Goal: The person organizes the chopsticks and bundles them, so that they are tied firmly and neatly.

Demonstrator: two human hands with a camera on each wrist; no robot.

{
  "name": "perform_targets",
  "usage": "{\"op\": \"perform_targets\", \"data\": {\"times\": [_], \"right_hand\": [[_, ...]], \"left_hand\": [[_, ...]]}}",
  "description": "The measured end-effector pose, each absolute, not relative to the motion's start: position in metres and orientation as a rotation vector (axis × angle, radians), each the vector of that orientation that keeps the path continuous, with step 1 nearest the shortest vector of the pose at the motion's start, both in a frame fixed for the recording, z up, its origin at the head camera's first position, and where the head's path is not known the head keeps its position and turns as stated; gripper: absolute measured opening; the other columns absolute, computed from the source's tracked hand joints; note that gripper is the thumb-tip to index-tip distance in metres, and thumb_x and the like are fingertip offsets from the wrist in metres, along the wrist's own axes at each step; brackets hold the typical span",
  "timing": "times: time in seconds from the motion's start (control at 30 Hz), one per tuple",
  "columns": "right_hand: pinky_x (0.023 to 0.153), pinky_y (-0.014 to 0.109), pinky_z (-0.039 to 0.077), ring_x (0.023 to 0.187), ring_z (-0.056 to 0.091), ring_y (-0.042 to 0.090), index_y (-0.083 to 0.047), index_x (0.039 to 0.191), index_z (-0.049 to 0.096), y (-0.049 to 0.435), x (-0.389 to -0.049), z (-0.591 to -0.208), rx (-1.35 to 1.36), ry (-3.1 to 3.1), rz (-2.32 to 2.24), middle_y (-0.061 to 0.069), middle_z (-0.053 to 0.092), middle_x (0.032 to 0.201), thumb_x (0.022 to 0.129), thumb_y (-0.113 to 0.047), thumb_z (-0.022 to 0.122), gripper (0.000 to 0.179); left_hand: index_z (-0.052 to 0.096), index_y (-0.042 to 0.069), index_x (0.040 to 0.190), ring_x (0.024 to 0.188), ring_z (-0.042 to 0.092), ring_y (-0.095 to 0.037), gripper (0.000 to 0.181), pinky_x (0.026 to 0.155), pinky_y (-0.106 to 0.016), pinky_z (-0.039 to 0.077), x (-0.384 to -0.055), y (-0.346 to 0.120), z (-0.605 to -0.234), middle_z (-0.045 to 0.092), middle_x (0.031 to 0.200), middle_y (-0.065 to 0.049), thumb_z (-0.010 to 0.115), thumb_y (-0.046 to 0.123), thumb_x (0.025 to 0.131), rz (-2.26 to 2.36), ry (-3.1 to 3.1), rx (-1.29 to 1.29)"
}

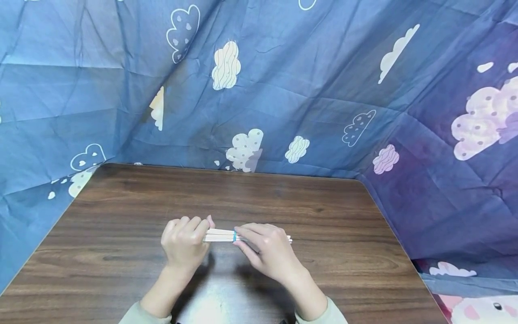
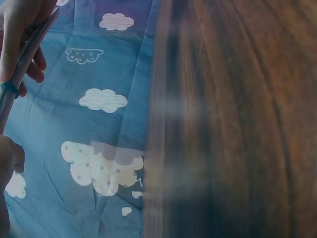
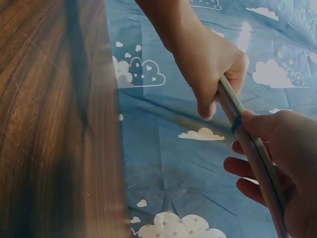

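Note:
A bundle of several pale, slim chopsticks (image 1: 218, 235) is held level above the wooden table. My left hand (image 1: 184, 243) wraps its fingers round the left end and hides it. A blue rubber band (image 1: 234, 236) circles the bundle near its middle. Thumb and fingertips of my right hand (image 1: 270, 249) pinch at that band, while the right ends of the chopsticks stick out past the knuckles. In the right wrist view the thumb touches the band (image 3: 237, 123), and the other fingers lie behind the chopsticks (image 3: 255, 156).
The dark wooden table (image 1: 323, 216) spreads below both hands. Blue cloth (image 1: 275, 90) with cloud prints hangs behind it and along its sides. Light green sleeves (image 1: 323, 312) show at the bottom edge.

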State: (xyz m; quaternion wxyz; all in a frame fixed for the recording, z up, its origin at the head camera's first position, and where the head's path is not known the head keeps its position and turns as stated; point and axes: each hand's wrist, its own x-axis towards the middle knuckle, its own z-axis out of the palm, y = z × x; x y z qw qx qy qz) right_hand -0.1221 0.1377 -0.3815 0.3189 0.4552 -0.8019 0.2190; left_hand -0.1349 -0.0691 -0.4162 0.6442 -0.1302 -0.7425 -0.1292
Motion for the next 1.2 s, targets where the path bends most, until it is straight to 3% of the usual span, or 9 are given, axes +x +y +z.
{"op": "perform_targets", "data": {"times": [0.33,0.43,0.57,0.77,0.97,1.2], "right_hand": [[0.076,0.030,0.058,0.092,0.074,0.013,-0.009,0.117,0.074,0.132,-0.123,-0.381,1.179,-2.097,0.558,0.001,0.076,0.106,0.086,-0.036,0.078,0.041],[0.076,0.033,0.058,0.089,0.074,0.014,-0.008,0.115,0.075,0.143,-0.127,-0.380,1.148,-2.107,0.552,0.001,0.076,0.102,0.089,-0.035,0.076,0.038],[0.075,0.035,0.057,0.080,0.072,0.013,-0.009,0.111,0.076,0.156,-0.132,-0.379,1.122,-2.135,0.520,-0.001,0.076,0.094,0.095,-0.033,0.069,0.030],[0.062,0.031,0.049,0.063,0.056,0.006,-0.011,0.109,0.077,0.168,-0.137,-0.380,1.112,-2.149,0.561,-0.006,0.068,0.081,0.096,-0.035,0.067,0.029],[0.061,0.030,0.047,0.064,0.054,0.007,-0.011,0.109,0.076,0.170,-0.140,-0.385,1.088,-2.159,0.587,-0.005,0.069,0.084,0.095,-0.036,0.068,0.029],[0.069,0.035,0.049,0.074,0.062,0.015,-0.013,0.109,0.076,0.165,-0.142,-0.388,1.000,-2.167,0.546,-0.003,0.071,0.087,0.094,-0.036,0.069,0.029]], "left_hand": [[0.034,0.014,0.049,0.039,0.028,-0.018,0.041,0.044,-0.035,0.035,-0.137,-0.066,-0.418,0.033,0.046,0.004,0.055,0.009,0.084,-0.277,-1.704,-0.300],[0.034,0.014,0.049,0.039,0.028,-0.019,0.042,0.044,-0.036,0.034,-0.139,-0.072,-0.417,0.033,0.045,0.004,0.056,0.010,0.084,-0.298,-1.699,-0.281],[0.037,0.014,0.049,0.039,0.030,-0.020,0.044,0.046,-0.038,0.037,-0.140,-0.079,-0.415,0.036,0.045,0.003,0.056,0.013,0.088,-0.313,-1.687,-0.261],[0.048,0.013,0.054,0.042,0.039,-0.021,0.046,0.049,-0.038,0.041,-0.137,-0.086,-0.412,0.043,0.049,0.003,0.056,0.024,0.099,-0.332,-1.762,-0.353],[0.054,0.013,0.060,0.043,0.039,-0.020,0.048,0.046,-0.036,0.036,-0.136,-0.089,-0.411,0.044,0.051,0.003,0.053,0.033,0.103,-0.331,-1.831,-0.443],[0.050,0.013,0.059,0.043,0.037,-0.021,0.045,0.046,-0.037,0.033,-0.136,-0.087,-0.408,0.040,0.050,0.003,0.051,0.025,0.102,-0.326,-1.849,-0.408]]}}
